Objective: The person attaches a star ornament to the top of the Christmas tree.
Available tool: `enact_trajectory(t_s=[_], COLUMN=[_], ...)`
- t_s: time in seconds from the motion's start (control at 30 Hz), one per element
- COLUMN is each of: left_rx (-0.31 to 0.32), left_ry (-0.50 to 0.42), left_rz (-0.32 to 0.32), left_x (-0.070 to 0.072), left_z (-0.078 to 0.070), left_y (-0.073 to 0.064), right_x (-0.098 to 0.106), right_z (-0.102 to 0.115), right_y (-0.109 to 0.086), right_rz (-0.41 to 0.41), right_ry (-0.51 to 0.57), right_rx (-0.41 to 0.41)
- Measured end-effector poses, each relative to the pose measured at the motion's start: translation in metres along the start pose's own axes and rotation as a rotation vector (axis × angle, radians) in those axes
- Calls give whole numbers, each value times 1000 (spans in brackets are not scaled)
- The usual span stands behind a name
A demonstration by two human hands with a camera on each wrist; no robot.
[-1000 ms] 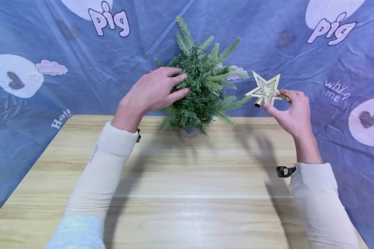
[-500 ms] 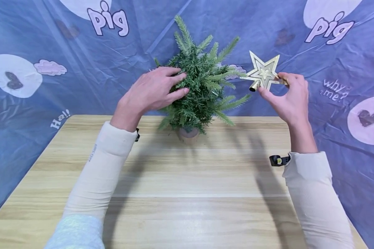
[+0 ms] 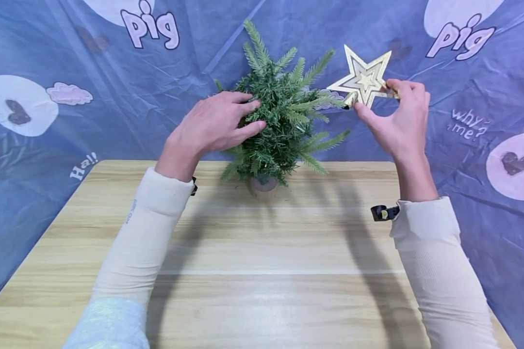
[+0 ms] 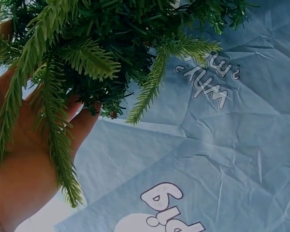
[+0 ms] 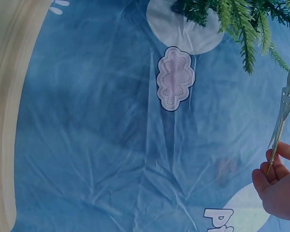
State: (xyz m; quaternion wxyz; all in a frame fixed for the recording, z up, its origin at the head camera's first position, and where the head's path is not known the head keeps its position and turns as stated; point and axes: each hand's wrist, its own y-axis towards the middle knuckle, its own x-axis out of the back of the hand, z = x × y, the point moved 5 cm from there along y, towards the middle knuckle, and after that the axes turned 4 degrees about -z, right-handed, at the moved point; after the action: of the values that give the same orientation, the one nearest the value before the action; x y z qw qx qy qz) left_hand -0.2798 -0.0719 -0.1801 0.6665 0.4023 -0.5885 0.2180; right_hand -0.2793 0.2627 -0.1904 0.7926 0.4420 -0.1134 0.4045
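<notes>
A small artificial Christmas tree [image 3: 279, 116] stands upright in a round base [image 3: 264, 188] near the table's back edge. My left hand [image 3: 216, 121] rests against its left side, thumb and fingers spread over the foliage. From the left wrist, branches [image 4: 53, 106] partly cover this left hand [image 4: 26, 159], and some fingers are hidden in the needles. Right of the tree, my right hand [image 3: 403, 116] holds up a gold star tree topper [image 3: 364, 80] between thumb and fingers. The right wrist view catches the star [image 5: 282, 113] nearly edge-on, pinched at a point by the right hand [image 5: 282, 188].
The light wooden table [image 3: 262, 252] spreads in front of the tree. Close behind it hangs a wrinkled blue printed cloth [image 3: 201, 72]. A black wrist band [image 3: 384, 213] shows at my right sleeve [image 3: 428, 242].
My right hand has raised the star and brought it slightly left, closer to the tree's upper right. The left hand and the tree stay in place.
</notes>
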Motion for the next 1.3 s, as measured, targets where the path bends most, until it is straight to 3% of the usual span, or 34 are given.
enact_trajectory(t_s=[0.4, 0.73, 1.3], left_rx=[11, 32, 13], left_ry=[-10, -6, 29], left_rz=[14, 26, 11], left_x=[2, 4, 4], left_z=[0, 0, -1], left_y=[1, 3, 2], right_x=[-5, -5, -17], right_z=[15, 45, 82], right_y=[8, 15, 21], right_rz=[-12, -49, -120], right_ry=[19, 55, -79], right_rx=[-26, 2, 72])
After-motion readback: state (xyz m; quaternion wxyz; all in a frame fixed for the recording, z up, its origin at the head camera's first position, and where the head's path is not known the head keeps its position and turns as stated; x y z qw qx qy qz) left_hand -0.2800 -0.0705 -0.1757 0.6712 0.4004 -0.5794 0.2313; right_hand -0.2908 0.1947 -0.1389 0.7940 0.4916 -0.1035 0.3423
